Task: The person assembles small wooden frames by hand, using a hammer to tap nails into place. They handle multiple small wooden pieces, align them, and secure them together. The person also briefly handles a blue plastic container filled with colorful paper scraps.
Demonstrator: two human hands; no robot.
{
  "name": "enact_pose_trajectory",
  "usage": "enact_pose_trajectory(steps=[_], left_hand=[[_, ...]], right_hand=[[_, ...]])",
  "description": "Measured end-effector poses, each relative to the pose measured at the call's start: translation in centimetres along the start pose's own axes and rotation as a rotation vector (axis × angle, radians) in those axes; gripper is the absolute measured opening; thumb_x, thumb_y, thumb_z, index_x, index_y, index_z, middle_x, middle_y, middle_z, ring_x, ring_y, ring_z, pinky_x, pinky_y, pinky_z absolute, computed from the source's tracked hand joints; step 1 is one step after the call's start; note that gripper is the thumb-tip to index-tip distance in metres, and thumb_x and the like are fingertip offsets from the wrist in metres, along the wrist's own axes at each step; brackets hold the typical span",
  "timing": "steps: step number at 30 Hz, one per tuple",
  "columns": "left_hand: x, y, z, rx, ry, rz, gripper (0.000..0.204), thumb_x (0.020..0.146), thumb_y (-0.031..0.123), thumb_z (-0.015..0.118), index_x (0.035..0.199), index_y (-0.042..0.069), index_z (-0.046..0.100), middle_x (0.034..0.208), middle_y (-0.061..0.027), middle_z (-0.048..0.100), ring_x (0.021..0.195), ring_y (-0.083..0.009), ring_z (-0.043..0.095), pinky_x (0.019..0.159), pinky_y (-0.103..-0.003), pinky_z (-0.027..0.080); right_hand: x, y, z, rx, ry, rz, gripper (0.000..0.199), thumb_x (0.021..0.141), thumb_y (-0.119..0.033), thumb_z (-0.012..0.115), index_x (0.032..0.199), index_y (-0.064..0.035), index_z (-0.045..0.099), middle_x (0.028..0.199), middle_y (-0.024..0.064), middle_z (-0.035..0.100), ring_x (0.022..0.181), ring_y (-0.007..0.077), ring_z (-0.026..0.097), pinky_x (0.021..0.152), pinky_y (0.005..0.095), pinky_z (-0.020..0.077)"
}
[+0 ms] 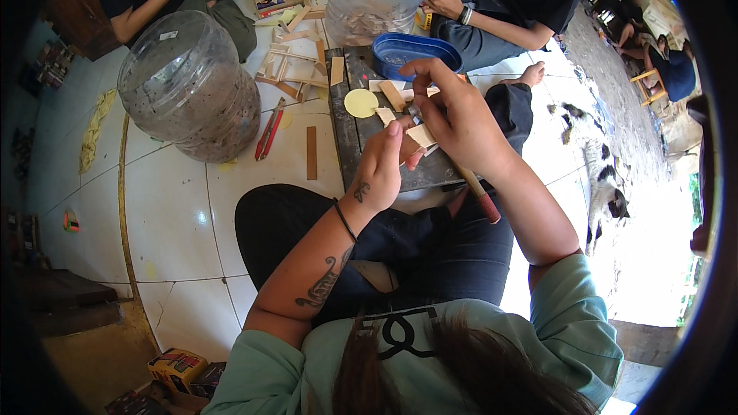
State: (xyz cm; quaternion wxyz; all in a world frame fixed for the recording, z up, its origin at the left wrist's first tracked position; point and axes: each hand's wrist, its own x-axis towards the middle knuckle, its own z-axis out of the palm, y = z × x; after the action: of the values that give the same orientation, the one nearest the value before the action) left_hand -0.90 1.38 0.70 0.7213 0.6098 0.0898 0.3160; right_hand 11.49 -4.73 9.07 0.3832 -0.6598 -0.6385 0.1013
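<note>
My left hand (378, 167) is closed, thumb up, around a small pale wooden piece (421, 135) with a ragged edge. Close beside it, my right hand (465, 119) has its index finger bent toward the thumb in a pinch. Whatever lies between those fingertips is too small to make out. Both hands are above a low dark wooden bench (346, 146). On the bench are a round yellow disc (360, 104) and several short wood strips (393, 95). A stick-like handle (487, 206) with a red end pokes out below my right wrist.
A blue plastic tub (415, 54) stands at the bench's far side. Large clear plastic containers (192, 92) are left and beyond. Red-handled pliers (269, 131), a wooden strip (311, 152) and a pile of wood frames (288, 61) lie on the tiles. Two people sit opposite; a cat (603, 173) lies right.
</note>
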Motion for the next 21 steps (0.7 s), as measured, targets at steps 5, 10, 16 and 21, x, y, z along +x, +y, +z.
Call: enact_pose_trajectory(steps=[5,10,16,21], left_hand=[[-0.13,0.08,0.11,0.009,0.009,-0.001,0.062,0.101,0.042,0.02,0.108,-0.01,0.055,0.063,-0.0002,0.05,0.059,-0.0092,0.045,0.06,-0.024,0.038],[-0.06,-0.03,0.04,0.006,0.004,0.011,0.063,0.101,0.042,0.021,0.11,-0.012,0.054,0.062,-0.0002,0.05,0.059,-0.0093,0.045,0.06,-0.024,0.039],[0.05,-0.05,0.28,-0.003,0.035,-0.008,0.061,0.101,0.041,0.023,0.108,-0.01,0.054,0.061,-0.0003,0.049,0.058,-0.0094,0.045,0.059,-0.024,0.039],[0.11,0.31,0.29,0.055,0.049,-0.019,0.055,0.101,0.041,0.029,0.083,-0.003,0.057,0.06,-0.0006,0.049,0.057,-0.009,0.044,0.057,-0.025,0.038]], right_hand=[[0.1,-0.08,0.16,0.047,0.05,-0.001,0.029,0.085,0.005,0.049,0.113,-0.0044,0.048,0.081,0.0149,0.054,0.075,0.0321,0.06,0.066,0.0367,0.0469],[0.04,0.0,0.25,0.038,0.055,-0.006,0.028,0.086,0.004,0.049,0.113,-0.0047,0.048,0.081,0.0151,0.054,0.075,0.0317,0.06,0.066,0.0366,0.0469],[0.16,0.24,0.36,0.046,0.061,0.0,0.027,0.087,0.003,0.049,0.113,-0.0049,0.048,0.082,0.0154,0.055,0.074,0.0323,0.06,0.065,0.0363,0.0471],[0.04,0.14,0.27,0.027,0.02,0.032,0.033,0.085,0.008,0.048,0.115,-0.0039,0.047,0.086,0.0111,0.052,0.077,0.0209,0.057,0.068,0.031,0.0496]])
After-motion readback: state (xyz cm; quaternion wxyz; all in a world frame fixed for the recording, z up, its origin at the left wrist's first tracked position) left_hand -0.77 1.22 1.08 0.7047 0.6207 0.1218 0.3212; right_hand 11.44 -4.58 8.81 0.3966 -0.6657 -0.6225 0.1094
